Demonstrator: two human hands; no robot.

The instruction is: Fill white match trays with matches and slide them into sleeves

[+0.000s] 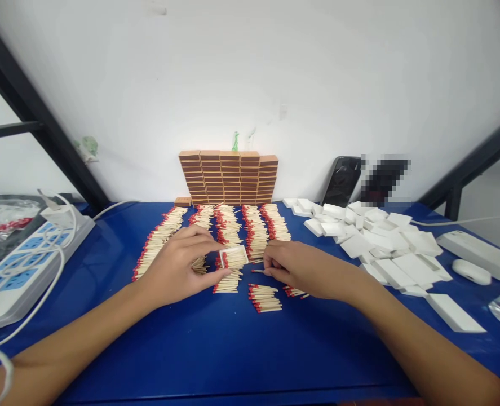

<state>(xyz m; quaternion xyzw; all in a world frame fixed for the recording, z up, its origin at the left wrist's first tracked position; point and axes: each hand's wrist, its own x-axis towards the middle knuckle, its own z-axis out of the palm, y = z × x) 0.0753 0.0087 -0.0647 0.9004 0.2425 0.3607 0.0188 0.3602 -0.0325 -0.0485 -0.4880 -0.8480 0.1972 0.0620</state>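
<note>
Between thumb and fingers, my left hand [182,262] holds a small white matchbox tray [242,255], tilted, with red-tipped matches lying in it. My right hand [292,265] is just to the right, fingertips pinched on a match [258,271] whose red head points left. Rows of loose matches [253,231] with red heads run away from me under and behind both hands. A smaller group of matches [266,299] lies in front, between the hands. Part of another row is hidden beneath my right hand.
Closed matchboxes [228,177] stand stacked against the wall. Many white trays [376,237] are heaped at right, near a black phone [341,180] and a white earbud case [472,272]. A power strip [30,265] with white cables lies at left on the blue table [216,355].
</note>
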